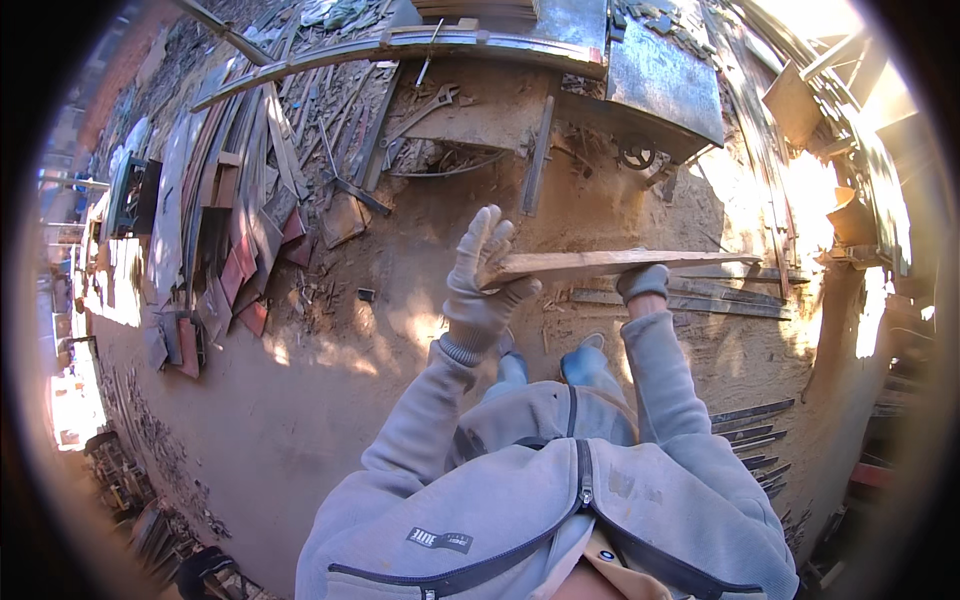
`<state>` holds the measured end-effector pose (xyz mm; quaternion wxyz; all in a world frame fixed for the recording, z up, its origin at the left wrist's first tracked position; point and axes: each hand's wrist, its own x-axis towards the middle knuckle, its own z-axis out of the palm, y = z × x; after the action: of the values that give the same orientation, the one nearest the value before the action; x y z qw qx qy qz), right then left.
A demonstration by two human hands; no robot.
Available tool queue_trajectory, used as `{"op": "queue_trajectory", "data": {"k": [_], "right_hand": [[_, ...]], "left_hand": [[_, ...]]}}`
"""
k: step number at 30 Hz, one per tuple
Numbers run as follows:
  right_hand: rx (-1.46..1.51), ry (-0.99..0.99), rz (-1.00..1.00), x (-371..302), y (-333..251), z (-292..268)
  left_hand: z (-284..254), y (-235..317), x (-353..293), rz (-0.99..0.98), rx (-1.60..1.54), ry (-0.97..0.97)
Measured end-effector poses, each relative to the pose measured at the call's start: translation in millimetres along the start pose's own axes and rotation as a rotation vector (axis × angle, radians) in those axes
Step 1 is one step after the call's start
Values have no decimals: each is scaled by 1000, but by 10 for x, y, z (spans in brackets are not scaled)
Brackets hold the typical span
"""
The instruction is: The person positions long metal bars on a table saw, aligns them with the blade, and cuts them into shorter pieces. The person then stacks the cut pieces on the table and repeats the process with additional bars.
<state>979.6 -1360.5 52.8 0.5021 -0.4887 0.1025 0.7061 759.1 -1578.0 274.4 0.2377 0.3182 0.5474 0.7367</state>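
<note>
A long, narrow wooden plank (590,264) is held crosswise in front of me, its right end tapering toward the far side of my right hand. Its left end rests in the palm of my left hand (485,275), which wears a light grey knit glove. The thumb lies beneath the plank, while the fingers point up and away past its end. My right hand (643,282), also gloved, is closed on the plank's near edge, right of its middle. The plank hides part of the right fingers.
Ahead stands a metal saw table (664,85) with a handwheel (636,152) and a long rail (390,46). A large wrench (425,112) lies by it. Scrap boards (240,230) are heaped at left. Dark strips (690,300) lie on the dusty ground (300,430) at right.
</note>
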Motion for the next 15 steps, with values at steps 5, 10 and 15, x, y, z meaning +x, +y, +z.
{"op": "queue_trajectory", "data": {"k": [5, 10, 15], "right_hand": [[-812, -399, 148, -1288, 317, 185], [-1902, -479, -904, -1304, -148, 106], [-2371, -329, -1081, -318, -675, 104]], "left_hand": [[-492, 248, 521, -71, 174, 227], [-1072, 177, 959, -48, 265, 399], [-1483, 24, 1139, -115, 51, 145]]}}
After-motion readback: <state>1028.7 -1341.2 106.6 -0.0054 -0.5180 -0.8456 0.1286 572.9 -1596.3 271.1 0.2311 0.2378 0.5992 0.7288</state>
